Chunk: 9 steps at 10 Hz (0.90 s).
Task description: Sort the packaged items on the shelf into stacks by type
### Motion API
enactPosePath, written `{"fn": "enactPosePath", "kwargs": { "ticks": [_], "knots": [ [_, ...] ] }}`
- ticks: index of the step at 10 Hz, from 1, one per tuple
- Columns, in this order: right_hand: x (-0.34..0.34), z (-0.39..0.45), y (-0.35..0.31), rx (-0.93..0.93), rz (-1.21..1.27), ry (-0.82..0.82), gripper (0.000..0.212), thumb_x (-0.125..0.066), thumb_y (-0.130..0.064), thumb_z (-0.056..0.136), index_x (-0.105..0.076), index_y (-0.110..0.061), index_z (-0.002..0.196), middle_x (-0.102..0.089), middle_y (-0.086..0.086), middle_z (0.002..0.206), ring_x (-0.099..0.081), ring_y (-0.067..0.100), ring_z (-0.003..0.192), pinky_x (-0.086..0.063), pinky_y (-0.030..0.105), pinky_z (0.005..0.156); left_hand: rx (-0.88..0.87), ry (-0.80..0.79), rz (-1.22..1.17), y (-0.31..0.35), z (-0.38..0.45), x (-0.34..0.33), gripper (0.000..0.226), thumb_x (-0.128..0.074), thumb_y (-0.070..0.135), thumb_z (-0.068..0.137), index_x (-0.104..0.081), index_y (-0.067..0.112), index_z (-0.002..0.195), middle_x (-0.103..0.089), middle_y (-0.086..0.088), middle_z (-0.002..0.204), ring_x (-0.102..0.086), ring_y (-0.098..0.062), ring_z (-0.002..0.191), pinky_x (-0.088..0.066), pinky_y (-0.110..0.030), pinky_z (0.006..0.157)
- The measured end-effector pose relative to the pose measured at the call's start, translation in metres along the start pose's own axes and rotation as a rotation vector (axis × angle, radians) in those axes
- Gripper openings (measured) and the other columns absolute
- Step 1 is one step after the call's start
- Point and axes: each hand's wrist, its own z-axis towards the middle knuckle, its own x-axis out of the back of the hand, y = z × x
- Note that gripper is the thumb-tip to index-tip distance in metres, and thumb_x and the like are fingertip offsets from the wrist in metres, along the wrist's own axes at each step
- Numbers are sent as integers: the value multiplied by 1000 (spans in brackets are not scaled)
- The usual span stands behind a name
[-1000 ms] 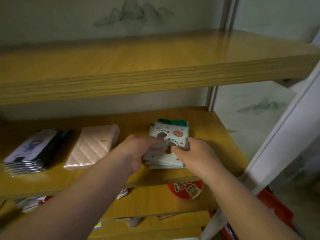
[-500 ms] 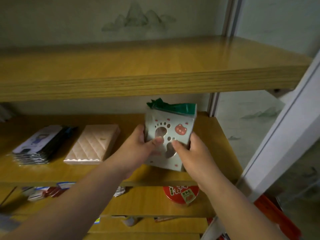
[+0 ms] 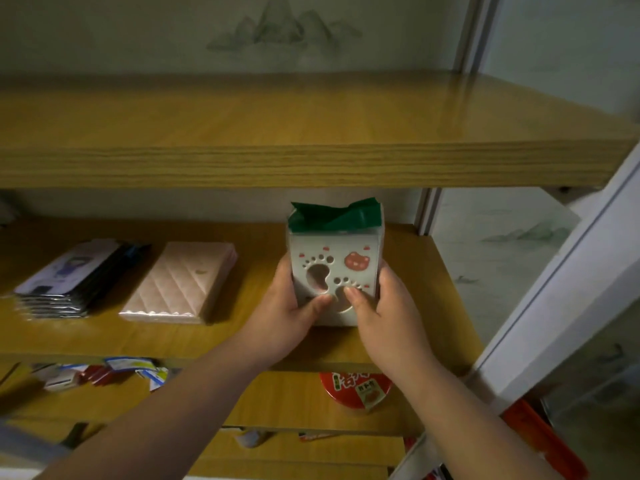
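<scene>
I hold a stack of white paw-print packets [image 3: 337, 261] with green tops upright over the right part of the middle shelf [image 3: 242, 337]. My left hand [image 3: 291, 306] grips its left side, thumb on the front. My right hand [image 3: 384, 310] grips its right side, thumb on the front too. A stack of pink quilted packets [image 3: 181, 282] lies flat on the shelf to the left. Further left lies a stack of dark packets with white fronts [image 3: 72, 275].
A thick wooden shelf [image 3: 311, 161] runs just above the held stack. On the shelf below are a red round tub [image 3: 356, 388] and loose small packets [image 3: 104, 372]. A white frame [image 3: 554, 289] stands at the right.
The paw-print stack lay flat on the shelf a second ago; both hands have lifted it and tipped it upright, squared between them.
</scene>
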Motion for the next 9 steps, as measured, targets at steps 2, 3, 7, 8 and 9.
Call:
{"fn": "enactPosePath", "kwargs": {
  "ticks": [2, 3, 7, 8, 9],
  "knots": [
    [21, 28, -8, -269, -75, -217, 22, -63, -55, 87, -66, -34, 91, -73, -9, 83, -70, 2, 62, -50, 19, 47, 416, -32, 41, 12, 16, 0, 65, -77, 64, 64, -62, 26, 114, -63, -4, 121, -66, -24, 103, -58, -46, 88],
    [15, 36, -7, -305, -220, -262, 30, -58, -56, 87, -67, -27, 86, -72, -5, 79, -71, 14, 72, -52, 28, 52, 469, -34, 207, 17, 21, -4, 56, -74, 62, 75, -62, 22, 112, -60, -5, 120, -64, -23, 100, -57, -45, 89],
    [10, 44, -3, -213, -462, -253, 34, -57, -61, 82, -64, -29, 89, -68, -7, 72, -65, 8, 58, -38, 20, 39, 556, -131, 514, 51, 27, -14, 73, -56, 58, 90, -41, 18, 149, -39, -9, 153, -35, -30, 139, -37, -40, 110],
    [8, 39, -1, -145, -576, -185, 43, -55, -62, 82, -64, -28, 106, -65, -8, 88, -62, 10, 72, -41, 22, 51, 555, -53, 515, 47, 29, -16, 82, -58, 60, 85, -38, 16, 150, -38, -11, 152, -36, -30, 138, -38, -43, 110],
    [13, 29, -7, 0, -649, -6, 55, -55, -63, 83, -58, -27, 125, -56, -2, 112, -49, 15, 95, -41, 29, 71, 483, -8, 564, 41, 25, -8, 76, -53, 56, 87, -40, 11, 147, -40, -16, 149, -38, -34, 135, -39, -43, 107]
  ]
}}
